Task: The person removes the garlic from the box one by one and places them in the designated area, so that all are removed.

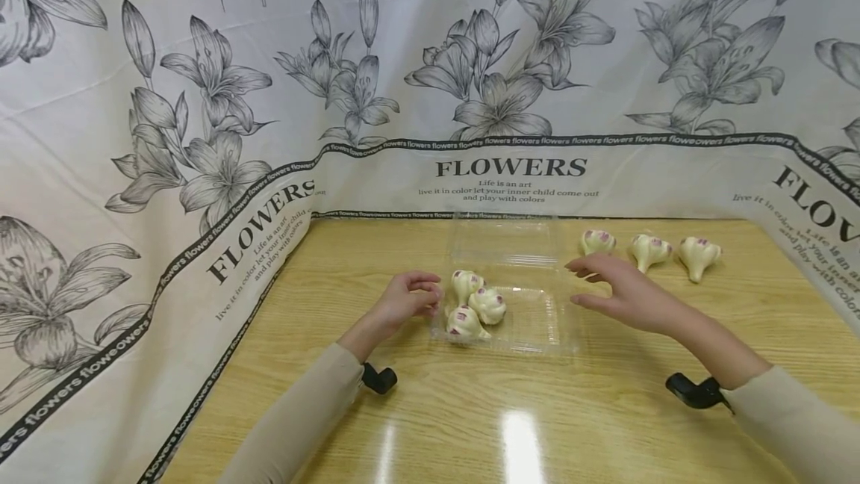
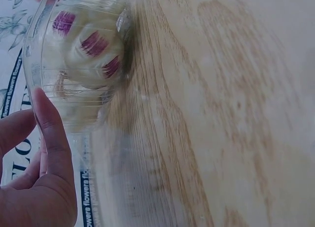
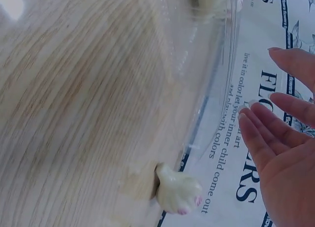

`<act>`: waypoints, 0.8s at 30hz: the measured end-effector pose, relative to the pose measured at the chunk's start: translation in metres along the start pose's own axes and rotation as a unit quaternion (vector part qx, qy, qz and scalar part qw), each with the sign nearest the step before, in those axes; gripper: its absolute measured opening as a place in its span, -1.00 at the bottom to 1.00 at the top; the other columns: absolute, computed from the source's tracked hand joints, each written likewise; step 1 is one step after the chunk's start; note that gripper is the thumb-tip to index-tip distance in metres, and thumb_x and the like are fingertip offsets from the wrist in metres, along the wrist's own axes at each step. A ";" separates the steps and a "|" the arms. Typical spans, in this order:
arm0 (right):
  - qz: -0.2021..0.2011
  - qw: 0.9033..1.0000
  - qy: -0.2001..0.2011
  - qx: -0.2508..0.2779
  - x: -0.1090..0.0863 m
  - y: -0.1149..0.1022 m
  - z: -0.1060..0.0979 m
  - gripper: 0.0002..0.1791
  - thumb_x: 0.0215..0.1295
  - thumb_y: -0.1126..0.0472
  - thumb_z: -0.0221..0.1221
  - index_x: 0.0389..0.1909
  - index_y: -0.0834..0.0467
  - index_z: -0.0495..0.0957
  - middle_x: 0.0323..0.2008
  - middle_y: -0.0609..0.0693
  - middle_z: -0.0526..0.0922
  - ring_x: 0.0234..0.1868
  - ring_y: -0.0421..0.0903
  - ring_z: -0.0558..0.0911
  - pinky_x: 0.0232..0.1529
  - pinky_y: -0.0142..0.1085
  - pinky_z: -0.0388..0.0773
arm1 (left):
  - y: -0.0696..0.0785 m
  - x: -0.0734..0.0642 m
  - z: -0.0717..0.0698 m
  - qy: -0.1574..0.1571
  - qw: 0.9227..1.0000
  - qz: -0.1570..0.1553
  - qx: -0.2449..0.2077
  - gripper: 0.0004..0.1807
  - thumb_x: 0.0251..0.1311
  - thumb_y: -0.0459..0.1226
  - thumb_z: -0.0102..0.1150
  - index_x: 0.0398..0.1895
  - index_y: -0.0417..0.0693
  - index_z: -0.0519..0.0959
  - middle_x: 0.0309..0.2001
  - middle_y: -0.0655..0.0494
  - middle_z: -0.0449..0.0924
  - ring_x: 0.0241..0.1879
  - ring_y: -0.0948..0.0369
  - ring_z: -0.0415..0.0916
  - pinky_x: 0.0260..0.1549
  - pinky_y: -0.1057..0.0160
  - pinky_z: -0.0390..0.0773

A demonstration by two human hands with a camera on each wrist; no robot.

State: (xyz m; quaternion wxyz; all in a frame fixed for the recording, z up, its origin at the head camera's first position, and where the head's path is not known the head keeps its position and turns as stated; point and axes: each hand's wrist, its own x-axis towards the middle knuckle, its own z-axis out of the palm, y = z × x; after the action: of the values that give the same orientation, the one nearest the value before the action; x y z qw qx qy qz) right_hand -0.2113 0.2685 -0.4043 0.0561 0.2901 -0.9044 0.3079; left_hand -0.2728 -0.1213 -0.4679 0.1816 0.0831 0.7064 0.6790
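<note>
"Where is the clear plastic clamshell [image 1: 537,323]?"

"Between the two hands, with its left rim caught between the thumb and fingers of the left hand [image 1: 402,303]. That hand is narrow, pinching the plastic"

"And what lies inside it?"

"Three white garlic bulbs [image 1: 487,306] with purple patches, huddled just to the right of the left hand's fingers. The side of the base nearer the right hand shows bare plastic"

"Is the lid [image 1: 504,237] up?"

"It is open, farther out than either hand; I can't tell whether it lies flat or leans"

"How about the right hand [image 1: 631,293]?"

"Wide and holding nothing, thumb apart from the fingers, in the air just beside the clamshell's right edge"

"Anything near it?"

"Three loose garlic bulbs [image 1: 649,251] in a row beyond the right hand. The leftmost is just past its fingers and partly hidden by them; the other two sit farther right, their stems towards the person"

"And around all that?"

"A wood-grain table [image 1: 416,424] under both hands, a beige sleeve [image 1: 302,409] and a black wrist mount [image 1: 380,379] behind the left one, and a white cloth [image 1: 376,178] beyond them, printed with lilies and the word FLOWERS"
</note>
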 end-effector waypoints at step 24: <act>-0.056 0.996 -0.054 0.048 0.033 -0.011 0.063 -0.47 0.32 0.30 0.34 0.24 0.40 0.47 0.12 0.31 0.59 0.05 0.27 0.63 0.07 0.13 0.66 | 0.001 -0.001 0.001 0.001 1.000 -0.003 0.000 -0.53 0.38 -0.50 0.17 0.33 -0.43 0.40 -0.19 -0.01 0.56 -0.33 0.18 0.64 -0.31 0.27 0.73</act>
State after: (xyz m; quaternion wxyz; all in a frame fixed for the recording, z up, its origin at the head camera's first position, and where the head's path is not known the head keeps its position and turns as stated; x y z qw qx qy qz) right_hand -0.2270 0.2079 -0.4402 0.0101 0.3585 -0.8727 0.3313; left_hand -0.2714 -0.1206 -0.4667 0.1823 0.0802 0.7066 0.6790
